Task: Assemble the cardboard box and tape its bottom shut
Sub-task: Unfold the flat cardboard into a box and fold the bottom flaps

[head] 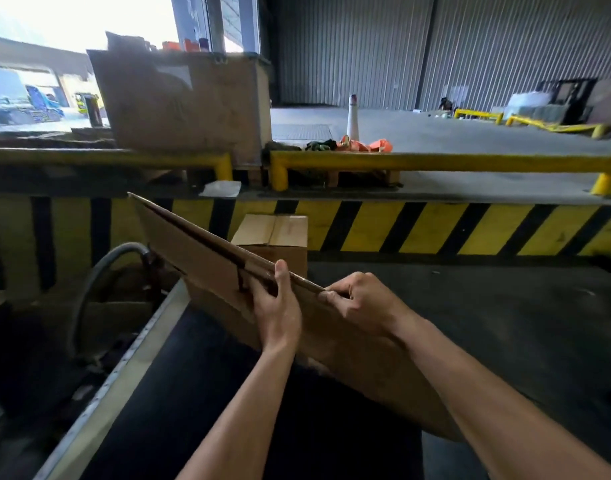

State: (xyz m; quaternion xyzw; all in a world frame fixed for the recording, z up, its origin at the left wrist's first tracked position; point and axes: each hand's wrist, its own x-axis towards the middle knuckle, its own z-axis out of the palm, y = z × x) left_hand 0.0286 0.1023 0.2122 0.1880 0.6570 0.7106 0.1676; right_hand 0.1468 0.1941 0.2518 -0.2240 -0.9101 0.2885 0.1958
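Along its upper edge, left hand (pixel 279 308) and right hand (pixel 361 299) pinch the flattened box (pixel 200 259)

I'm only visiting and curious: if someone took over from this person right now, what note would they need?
Left hand grips the top edge of the flat cardboard box.
Right hand pinches the same edge just beside it.
The box is held tilted and folded flat.
Done: nothing assembled yet.
Left: open it into shape, fold the bottom flaps, tape them shut. No tape roll is in view.
A closed box stands on the floor behind.
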